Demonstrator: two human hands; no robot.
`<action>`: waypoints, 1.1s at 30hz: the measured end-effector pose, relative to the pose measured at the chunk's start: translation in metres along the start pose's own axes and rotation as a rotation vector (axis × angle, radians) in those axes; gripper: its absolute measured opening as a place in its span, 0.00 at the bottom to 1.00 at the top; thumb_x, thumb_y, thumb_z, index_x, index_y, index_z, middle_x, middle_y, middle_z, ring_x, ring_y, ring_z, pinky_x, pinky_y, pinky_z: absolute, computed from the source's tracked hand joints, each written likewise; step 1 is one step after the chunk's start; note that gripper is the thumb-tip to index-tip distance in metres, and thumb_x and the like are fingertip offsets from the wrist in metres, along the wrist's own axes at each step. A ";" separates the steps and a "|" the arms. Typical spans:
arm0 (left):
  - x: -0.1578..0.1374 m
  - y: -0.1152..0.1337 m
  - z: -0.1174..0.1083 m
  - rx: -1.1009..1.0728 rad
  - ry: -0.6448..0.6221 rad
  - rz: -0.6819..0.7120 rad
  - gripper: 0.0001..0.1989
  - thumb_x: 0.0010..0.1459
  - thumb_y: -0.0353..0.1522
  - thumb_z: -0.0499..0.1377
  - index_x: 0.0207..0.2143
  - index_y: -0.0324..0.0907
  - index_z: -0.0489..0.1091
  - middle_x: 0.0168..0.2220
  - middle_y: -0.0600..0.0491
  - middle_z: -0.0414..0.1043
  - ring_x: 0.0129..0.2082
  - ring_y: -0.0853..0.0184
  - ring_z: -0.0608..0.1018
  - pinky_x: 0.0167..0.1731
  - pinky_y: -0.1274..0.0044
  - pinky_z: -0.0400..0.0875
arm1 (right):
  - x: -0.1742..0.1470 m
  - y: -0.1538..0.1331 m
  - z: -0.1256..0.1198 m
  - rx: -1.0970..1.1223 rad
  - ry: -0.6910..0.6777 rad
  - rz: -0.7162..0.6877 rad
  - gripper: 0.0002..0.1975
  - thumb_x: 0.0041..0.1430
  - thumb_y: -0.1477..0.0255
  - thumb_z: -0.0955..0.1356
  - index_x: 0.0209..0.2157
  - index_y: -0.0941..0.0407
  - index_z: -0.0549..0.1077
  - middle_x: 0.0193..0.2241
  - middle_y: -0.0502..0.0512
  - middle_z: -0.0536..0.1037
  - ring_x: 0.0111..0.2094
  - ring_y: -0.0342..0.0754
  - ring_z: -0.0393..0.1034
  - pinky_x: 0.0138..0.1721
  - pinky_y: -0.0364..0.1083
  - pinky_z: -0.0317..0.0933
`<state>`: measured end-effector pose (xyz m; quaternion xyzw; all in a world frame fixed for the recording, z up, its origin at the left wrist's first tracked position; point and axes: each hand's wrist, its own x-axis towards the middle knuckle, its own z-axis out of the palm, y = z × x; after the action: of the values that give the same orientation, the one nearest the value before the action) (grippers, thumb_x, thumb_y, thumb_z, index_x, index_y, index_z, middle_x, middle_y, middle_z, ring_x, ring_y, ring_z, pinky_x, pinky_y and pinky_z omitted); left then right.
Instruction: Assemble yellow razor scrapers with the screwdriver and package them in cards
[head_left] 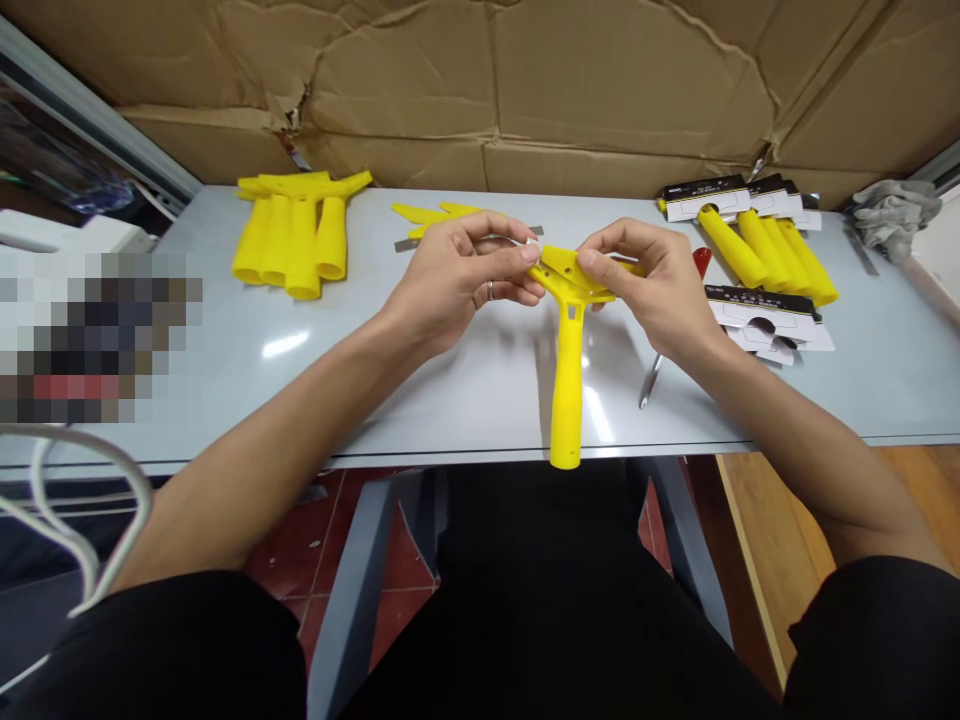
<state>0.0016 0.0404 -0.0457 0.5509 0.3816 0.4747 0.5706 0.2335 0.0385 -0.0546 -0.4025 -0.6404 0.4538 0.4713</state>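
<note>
A yellow plastic scraper handle (568, 390) hangs grip-down over the table's front edge, its wide head at the top. My right hand (649, 275) is closed around the right end of this head. Its thumb presses a flat yellow cover plate (561, 263), with a hole in it, against the head at a slight tilt. At the head's left end, my left hand (472, 265) pinches with thumb and fingertips; a small pale, shiny piece shows between them, too small to name. The fingers' undersides are hidden.
Several yellow handles (304, 235) lie at the back left. Flat yellow plates (427, 214) and metal strips lie behind my left hand. At right are carded yellow handles (787, 255), black-and-white cards (776, 320), a red-handled screwdriver (651, 382) and a grey glove (892, 218). Cardboard (495, 90) walls the back.
</note>
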 end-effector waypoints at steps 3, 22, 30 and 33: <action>-0.001 0.000 0.002 -0.001 0.002 -0.006 0.16 0.59 0.36 0.79 0.40 0.42 0.76 0.31 0.55 0.83 0.28 0.67 0.86 0.38 0.73 0.87 | -0.002 -0.002 0.001 0.022 -0.029 0.043 0.42 0.45 0.38 0.81 0.41 0.61 0.74 0.35 0.53 0.78 0.34 0.33 0.71 0.28 0.35 0.62; -0.005 0.004 0.006 -0.046 -0.006 0.038 0.19 0.55 0.40 0.82 0.38 0.43 0.78 0.34 0.55 0.85 0.29 0.68 0.87 0.37 0.75 0.87 | -0.009 -0.002 0.013 0.095 0.068 0.111 0.43 0.44 0.38 0.81 0.39 0.60 0.66 0.37 0.52 0.75 0.34 0.31 0.65 0.29 0.35 0.57; -0.011 0.005 0.011 -0.033 0.006 0.094 0.24 0.48 0.40 0.85 0.40 0.44 0.80 0.31 0.57 0.83 0.27 0.67 0.86 0.35 0.74 0.88 | -0.013 -0.005 0.016 0.028 0.088 0.082 0.43 0.43 0.42 0.83 0.50 0.56 0.72 0.34 0.51 0.76 0.33 0.32 0.68 0.30 0.35 0.59; -0.009 0.008 0.009 -0.002 0.045 0.074 0.21 0.48 0.36 0.84 0.39 0.46 0.78 0.30 0.58 0.82 0.28 0.67 0.86 0.37 0.72 0.89 | -0.012 -0.008 0.008 0.062 -0.006 0.082 0.40 0.49 0.41 0.80 0.50 0.58 0.78 0.39 0.54 0.79 0.33 0.33 0.72 0.27 0.36 0.61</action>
<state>0.0065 0.0287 -0.0382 0.5532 0.3731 0.5082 0.5446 0.2280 0.0232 -0.0512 -0.4122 -0.6105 0.4934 0.4625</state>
